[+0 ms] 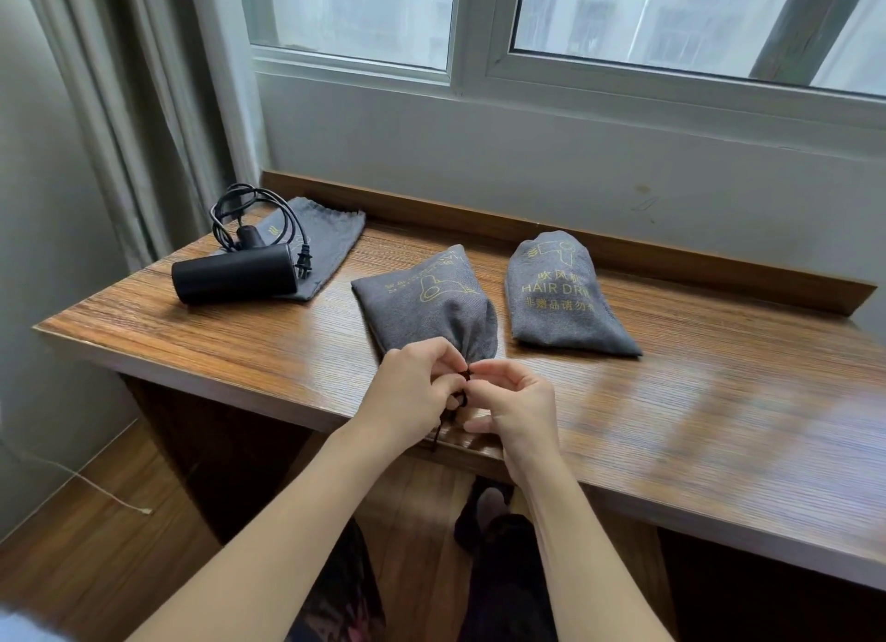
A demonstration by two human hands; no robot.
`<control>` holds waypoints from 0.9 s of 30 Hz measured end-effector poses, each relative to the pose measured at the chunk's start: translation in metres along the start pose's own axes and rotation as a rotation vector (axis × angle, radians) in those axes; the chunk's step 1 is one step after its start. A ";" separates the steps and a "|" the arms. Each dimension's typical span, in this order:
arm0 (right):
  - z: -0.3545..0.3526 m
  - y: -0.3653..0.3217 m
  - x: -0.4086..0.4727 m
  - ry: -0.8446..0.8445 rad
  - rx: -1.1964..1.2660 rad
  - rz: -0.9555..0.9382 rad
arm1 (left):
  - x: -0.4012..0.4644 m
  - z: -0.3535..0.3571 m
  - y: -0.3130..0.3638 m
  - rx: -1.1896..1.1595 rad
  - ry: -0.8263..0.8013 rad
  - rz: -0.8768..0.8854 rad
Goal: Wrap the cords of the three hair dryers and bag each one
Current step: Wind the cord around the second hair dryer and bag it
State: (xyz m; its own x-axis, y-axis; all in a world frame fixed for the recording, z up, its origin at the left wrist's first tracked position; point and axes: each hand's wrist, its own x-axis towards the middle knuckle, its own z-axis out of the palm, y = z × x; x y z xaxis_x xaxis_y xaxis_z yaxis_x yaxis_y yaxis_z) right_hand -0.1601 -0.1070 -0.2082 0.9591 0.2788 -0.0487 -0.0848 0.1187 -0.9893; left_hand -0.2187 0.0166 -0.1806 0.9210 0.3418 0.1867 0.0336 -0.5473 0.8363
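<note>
My left hand (412, 392) and right hand (515, 402) meet at the 6 o'clock edge of the wooden worktop (671, 378), both grips pinching the dark drawstring (462, 378) at the gathered mouth of the middle grey bag (426, 301). That bag lies bulging, its closed end pointing toward 12 o'clock; one string end hangs over the worktop edge. At 2 o'clock from my hands a second filled grey bag (561, 296) marked HAIR DRYER lies apart from it. At 10 o'clock the black hair dryer (235, 277) rests partly on a flat empty bag (321, 239), its black cord (254, 215) looped loosely behind it, plug beside the barrel.
</note>
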 end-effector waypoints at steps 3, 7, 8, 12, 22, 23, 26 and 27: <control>0.003 -0.001 0.000 0.028 0.008 -0.012 | 0.002 -0.004 -0.003 0.014 0.020 -0.013; 0.006 -0.002 -0.001 0.086 0.016 -0.043 | 0.003 -0.006 -0.007 0.102 0.035 0.027; 0.006 -0.002 0.000 0.109 0.035 -0.049 | 0.003 -0.007 -0.008 0.121 0.034 0.034; 0.002 -0.001 0.000 0.131 0.004 -0.083 | 0.003 -0.008 -0.013 0.145 0.038 0.041; -0.010 -0.002 -0.001 -0.072 0.012 -0.041 | -0.004 0.005 -0.009 0.048 0.065 0.021; -0.011 -0.002 0.000 -0.082 -0.003 -0.044 | -0.003 0.004 -0.008 0.000 0.071 0.000; -0.014 0.000 0.002 -0.109 -0.070 -0.078 | -0.002 0.000 -0.008 -0.074 0.104 -0.030; -0.014 0.000 0.003 -0.103 -0.102 -0.101 | -0.002 -0.002 -0.007 -0.087 0.105 -0.039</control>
State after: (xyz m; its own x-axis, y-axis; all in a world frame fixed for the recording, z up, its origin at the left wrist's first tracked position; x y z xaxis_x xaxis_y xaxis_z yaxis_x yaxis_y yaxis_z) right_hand -0.1535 -0.1197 -0.2107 0.9283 0.3669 0.0611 0.0437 0.0556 -0.9975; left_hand -0.2211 0.0212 -0.1861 0.8741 0.4417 0.2022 0.0303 -0.4649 0.8848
